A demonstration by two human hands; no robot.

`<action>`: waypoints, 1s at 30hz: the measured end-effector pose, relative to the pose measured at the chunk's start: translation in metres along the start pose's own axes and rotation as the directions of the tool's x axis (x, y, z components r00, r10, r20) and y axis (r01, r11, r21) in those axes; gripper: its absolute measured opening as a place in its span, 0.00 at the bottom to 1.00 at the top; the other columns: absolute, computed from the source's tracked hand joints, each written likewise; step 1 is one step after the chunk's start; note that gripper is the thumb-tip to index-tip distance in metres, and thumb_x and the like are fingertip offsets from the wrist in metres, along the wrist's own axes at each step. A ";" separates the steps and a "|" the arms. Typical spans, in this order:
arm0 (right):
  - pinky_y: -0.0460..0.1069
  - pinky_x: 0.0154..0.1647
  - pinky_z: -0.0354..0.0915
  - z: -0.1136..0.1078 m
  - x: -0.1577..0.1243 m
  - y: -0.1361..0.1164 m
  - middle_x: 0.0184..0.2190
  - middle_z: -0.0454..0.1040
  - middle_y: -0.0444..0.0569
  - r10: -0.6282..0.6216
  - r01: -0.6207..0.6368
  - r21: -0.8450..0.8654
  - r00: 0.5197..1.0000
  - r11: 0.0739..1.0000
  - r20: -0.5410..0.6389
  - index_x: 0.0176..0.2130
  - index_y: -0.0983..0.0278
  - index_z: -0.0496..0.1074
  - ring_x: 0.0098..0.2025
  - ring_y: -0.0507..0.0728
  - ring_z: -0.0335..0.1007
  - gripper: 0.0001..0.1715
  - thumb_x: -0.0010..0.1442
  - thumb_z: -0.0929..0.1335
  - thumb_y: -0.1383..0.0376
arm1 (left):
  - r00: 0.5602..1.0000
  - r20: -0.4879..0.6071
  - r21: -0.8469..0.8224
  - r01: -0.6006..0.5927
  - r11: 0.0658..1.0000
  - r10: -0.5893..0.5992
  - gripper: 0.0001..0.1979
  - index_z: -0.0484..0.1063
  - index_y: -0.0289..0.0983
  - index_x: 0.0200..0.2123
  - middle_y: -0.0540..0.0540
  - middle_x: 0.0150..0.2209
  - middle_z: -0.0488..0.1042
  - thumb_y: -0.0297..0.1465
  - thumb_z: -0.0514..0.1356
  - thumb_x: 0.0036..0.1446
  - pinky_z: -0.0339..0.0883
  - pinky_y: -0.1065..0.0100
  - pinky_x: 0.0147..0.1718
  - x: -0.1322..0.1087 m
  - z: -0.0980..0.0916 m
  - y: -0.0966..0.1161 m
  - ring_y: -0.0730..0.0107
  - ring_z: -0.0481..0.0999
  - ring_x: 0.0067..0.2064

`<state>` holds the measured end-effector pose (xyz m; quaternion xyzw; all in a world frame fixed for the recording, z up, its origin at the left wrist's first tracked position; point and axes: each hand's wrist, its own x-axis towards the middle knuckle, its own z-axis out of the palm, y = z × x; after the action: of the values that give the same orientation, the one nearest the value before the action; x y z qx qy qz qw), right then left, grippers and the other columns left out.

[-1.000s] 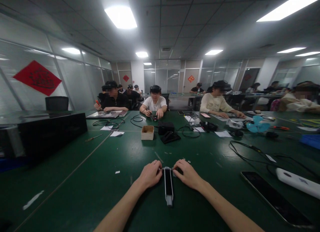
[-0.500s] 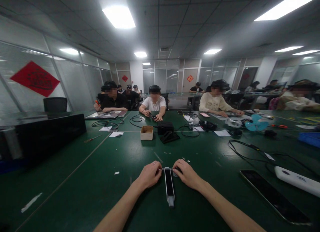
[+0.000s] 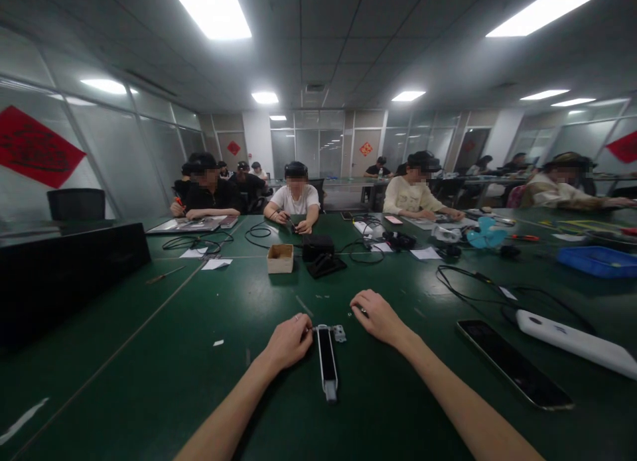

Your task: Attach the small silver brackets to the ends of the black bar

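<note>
An open-plan electronics workshop: long green tables [image 3: 149, 355] carrying cables [image 3: 462, 282] and a screwdriver [image 3: 164, 275], ringed by glass office partitions [image 3: 119, 156].

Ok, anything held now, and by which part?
The left hand seems to grip the narrow black device by its top end. The right hand is off it; anything small in its fingers can't be told.

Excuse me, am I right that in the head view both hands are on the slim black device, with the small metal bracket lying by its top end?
Not quite: only the left hand is at the slim black device. The head view shows the right hand apart from it, off to its right. The small metal bracket does lie by its top end.
</note>
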<state>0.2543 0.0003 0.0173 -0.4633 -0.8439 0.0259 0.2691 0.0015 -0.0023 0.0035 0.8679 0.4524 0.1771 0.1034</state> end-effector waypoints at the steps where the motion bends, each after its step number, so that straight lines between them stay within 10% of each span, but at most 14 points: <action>1: 0.53 0.44 0.62 -0.005 -0.001 0.008 0.38 0.71 0.52 0.028 -0.029 -0.040 0.999 0.999 -0.030 0.38 0.64 0.71 0.41 0.57 0.65 0.10 0.62 0.61 0.67 | 1.000 0.008 0.000 0.007 1.000 -0.007 0.06 0.65 0.37 0.36 0.47 0.35 0.70 0.29 0.50 0.59 0.61 0.70 0.32 0.000 0.000 0.000 0.68 0.71 0.34; 7: 0.52 0.45 0.62 -0.017 -0.010 0.047 0.41 0.71 0.53 0.189 -0.192 -0.172 0.981 0.966 -0.029 0.41 0.66 0.71 0.44 0.58 0.65 0.13 0.62 0.60 0.66 | 0.998 0.035 0.003 0.043 0.999 -0.043 0.06 0.65 0.37 0.36 0.47 0.35 0.70 0.28 0.50 0.57 0.61 0.70 0.31 0.002 -0.002 0.002 0.69 0.71 0.33; 21: 0.50 0.42 0.62 0.011 -0.004 0.044 0.38 0.72 0.53 0.279 -0.251 -0.180 0.948 0.951 0.151 0.37 0.64 0.72 0.41 0.58 0.68 0.12 0.61 0.60 0.66 | 0.998 0.000 -0.019 0.061 0.998 -0.061 0.06 0.65 0.38 0.37 0.47 0.36 0.71 0.28 0.51 0.56 0.63 0.69 0.34 0.000 -0.005 0.003 0.68 0.71 0.35; 30: 0.50 0.37 0.66 0.015 -0.001 -0.016 0.36 0.73 0.50 0.191 -0.172 0.281 0.981 0.944 -0.043 0.41 0.64 0.70 0.35 0.55 0.69 0.11 0.61 0.61 0.65 | 0.991 -0.132 -0.052 0.026 0.998 -0.033 0.07 0.65 0.37 0.41 0.47 0.37 0.70 0.30 0.51 0.60 0.63 0.68 0.35 -0.003 -0.007 0.011 0.68 0.71 0.35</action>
<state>0.2349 -0.0068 0.0088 -0.4978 -0.7758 0.1518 0.3567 0.0060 -0.0109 0.0130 0.8445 0.4666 0.2444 0.0972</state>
